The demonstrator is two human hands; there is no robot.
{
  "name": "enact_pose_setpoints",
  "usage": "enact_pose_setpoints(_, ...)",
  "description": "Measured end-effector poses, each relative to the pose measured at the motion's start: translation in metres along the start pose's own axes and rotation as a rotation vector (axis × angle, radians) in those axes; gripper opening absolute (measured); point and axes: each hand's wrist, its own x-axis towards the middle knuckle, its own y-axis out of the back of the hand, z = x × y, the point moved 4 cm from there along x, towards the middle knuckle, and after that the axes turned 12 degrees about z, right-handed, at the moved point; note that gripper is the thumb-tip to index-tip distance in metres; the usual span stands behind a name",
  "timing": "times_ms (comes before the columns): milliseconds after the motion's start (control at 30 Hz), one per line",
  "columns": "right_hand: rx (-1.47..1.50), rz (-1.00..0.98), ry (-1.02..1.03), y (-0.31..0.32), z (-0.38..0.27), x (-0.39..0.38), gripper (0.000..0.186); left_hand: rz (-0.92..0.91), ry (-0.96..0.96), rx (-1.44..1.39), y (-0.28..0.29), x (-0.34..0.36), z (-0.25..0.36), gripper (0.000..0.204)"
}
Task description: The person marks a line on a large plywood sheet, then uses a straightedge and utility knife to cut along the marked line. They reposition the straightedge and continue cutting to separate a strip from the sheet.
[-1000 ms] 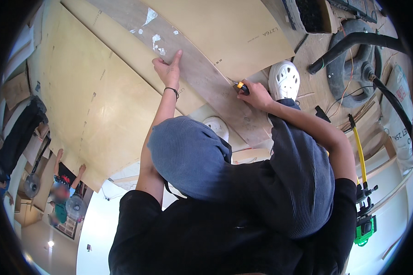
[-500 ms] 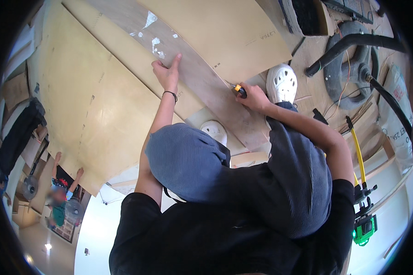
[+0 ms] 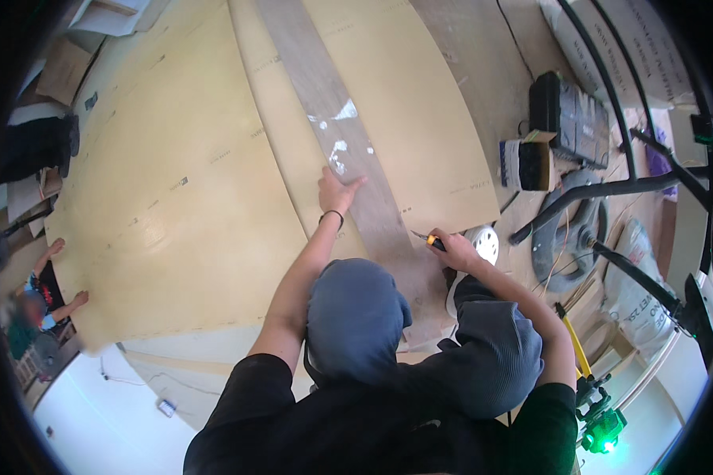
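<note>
Now that more plank [image 3: 318, 79] shows, the open left hand [image 3: 337, 194] steadies it; right hand [image 3: 459, 252], toward four o'clock, grips a knife [image 3: 433, 241].

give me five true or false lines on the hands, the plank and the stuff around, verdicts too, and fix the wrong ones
1. The right hand holds a yellow-and-black tool. True.
2. The left hand also holds a tool. False: its thumb lies on the brownish plank.
3. The plank has white patches. True.
4. A dark band circles the right wrist. False: the left.
5. A green-lit device shows at lower right. True.
</note>
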Motion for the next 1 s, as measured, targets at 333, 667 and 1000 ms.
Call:
enact_pose_setpoints(333, -0.262, -0.056, -0.176, 0.080, -0.027, 0.005, 0.058, -0.056, -0.023, -0.333, 0.002, 0.015, -0.022, 0.090)
enact_pose_setpoints(667, -0.105, -0.021, 0.024, 0.024, -0.063, 0.059, 0.056, 0.040, -0.122, -0.393, 0.006, 0.061, -0.019, 0.088)
enact_pose_setpoints(1000, 0.157, 0.150, -0.059, -0.010, -0.058, 0.106, 0.051, -0.095, -0.024, -0.462, 0.016, 0.052, -0.015, 0.091)
